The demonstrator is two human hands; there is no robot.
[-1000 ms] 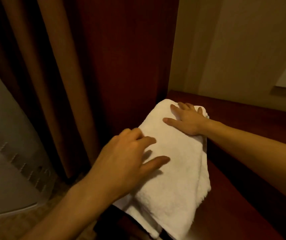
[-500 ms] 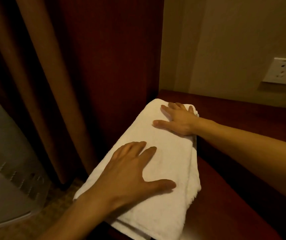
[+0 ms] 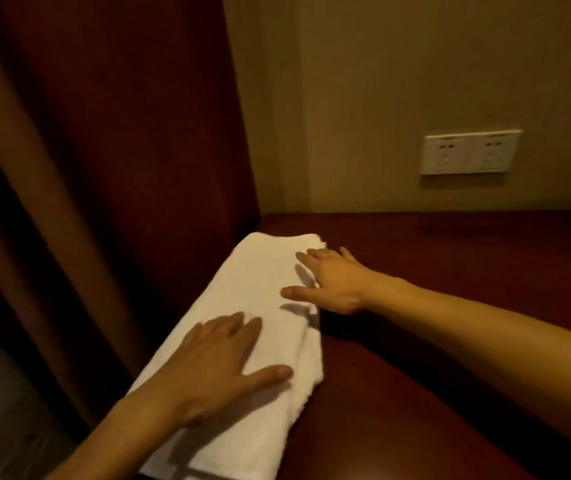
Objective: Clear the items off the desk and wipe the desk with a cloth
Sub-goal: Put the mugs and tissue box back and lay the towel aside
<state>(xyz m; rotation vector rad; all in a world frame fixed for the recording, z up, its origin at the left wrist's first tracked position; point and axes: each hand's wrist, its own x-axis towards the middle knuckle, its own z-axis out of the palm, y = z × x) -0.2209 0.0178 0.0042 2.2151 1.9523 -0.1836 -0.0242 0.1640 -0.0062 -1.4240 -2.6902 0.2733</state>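
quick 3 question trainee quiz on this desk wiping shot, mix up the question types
1. True or false: both hands lie flat on the towel.
2. Which hand is nearer the wall: A left, B right?
3. Fill in: on the wall above the desk is a double ____.

Key: 1 true; 2 B; 3 socket.

The folded terry cloth [image 3: 260, 306] is plain white, without print or stripe. The polished wooden desk [image 3: 450, 271] beneath it is a deep reddish brown (almost maroon in this dim, warm light). The long fabric curtain [image 3: 52, 168] hangs in brown folds, darker red toward the wall. The flat double wall socket [image 3: 471, 152] is off-white on a plain beige painted wall [image 3: 415, 81].
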